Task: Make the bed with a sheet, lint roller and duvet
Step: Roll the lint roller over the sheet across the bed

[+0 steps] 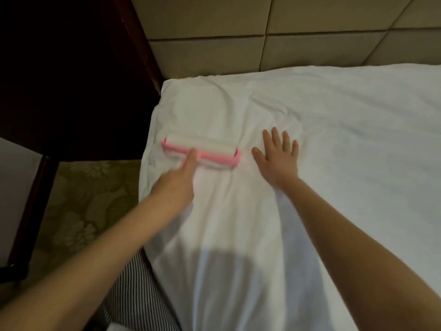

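Left hand [177, 185] round lint roller [214, 154] on sheet [334, 163]

— What am I seeing under the lint roller [214, 156]?
— I read the sheet [334, 151] as matt white cloth, softly creased. The roller's frame looks like smooth pink plastic, its roll like white paper.
— Beyond the roller?
— A padded headboard [310, 51] with a faint sheen. Left of the roller I see a dark wooden leg [32, 206] and matt patterned carpet [83, 187].

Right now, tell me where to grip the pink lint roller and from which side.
Grip the lint roller by its pink handle, from the near side: the handle points toward you, the drum lies crosswise on the sheet. The left hand holds it there.
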Tool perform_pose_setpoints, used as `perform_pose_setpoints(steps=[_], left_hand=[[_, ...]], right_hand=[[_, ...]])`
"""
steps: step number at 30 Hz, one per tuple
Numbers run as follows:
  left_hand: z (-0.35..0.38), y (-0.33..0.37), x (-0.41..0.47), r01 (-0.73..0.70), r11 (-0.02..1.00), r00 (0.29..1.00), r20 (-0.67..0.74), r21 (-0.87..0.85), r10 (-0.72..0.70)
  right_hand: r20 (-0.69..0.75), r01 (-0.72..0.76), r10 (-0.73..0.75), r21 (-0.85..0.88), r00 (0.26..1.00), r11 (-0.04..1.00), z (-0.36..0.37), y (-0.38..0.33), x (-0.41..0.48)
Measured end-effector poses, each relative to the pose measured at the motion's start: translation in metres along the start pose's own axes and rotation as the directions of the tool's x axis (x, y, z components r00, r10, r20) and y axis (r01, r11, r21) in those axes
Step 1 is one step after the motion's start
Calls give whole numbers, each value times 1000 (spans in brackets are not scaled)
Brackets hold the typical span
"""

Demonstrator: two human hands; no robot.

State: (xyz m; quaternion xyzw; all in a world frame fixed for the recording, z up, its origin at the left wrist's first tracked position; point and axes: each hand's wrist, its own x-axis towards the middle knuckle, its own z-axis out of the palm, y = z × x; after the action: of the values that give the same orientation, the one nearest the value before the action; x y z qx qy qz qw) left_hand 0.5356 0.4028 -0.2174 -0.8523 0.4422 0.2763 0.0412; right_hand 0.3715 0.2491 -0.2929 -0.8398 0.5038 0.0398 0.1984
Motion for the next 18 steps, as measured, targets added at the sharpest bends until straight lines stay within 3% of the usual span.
perform_pose_setpoints(steps=[2,5,9,13,18], left_hand=[[-16,19,34,-17,1000,999,-41,-26,16],[-21,45,56,-50,998,997,-69,-49,47],[12,18,4,10,996,1000,-22,-87,-12],[38,-15,-75,83,997,995,53,2,-83],[25,-11,-58,37,999,998,53,28,-39]], right_hand=[[-110,12,-13,-12,994,1000,18,-11,-27],[-105,16,-19,-33,994,999,34,-12,-41],[-130,15,-28,-100,991,995,39,-7,-28],[-134,17,-28,-81,991,997,42,-9,-30],[-136,13,-22,-69,990,998,41,-8,-30]])
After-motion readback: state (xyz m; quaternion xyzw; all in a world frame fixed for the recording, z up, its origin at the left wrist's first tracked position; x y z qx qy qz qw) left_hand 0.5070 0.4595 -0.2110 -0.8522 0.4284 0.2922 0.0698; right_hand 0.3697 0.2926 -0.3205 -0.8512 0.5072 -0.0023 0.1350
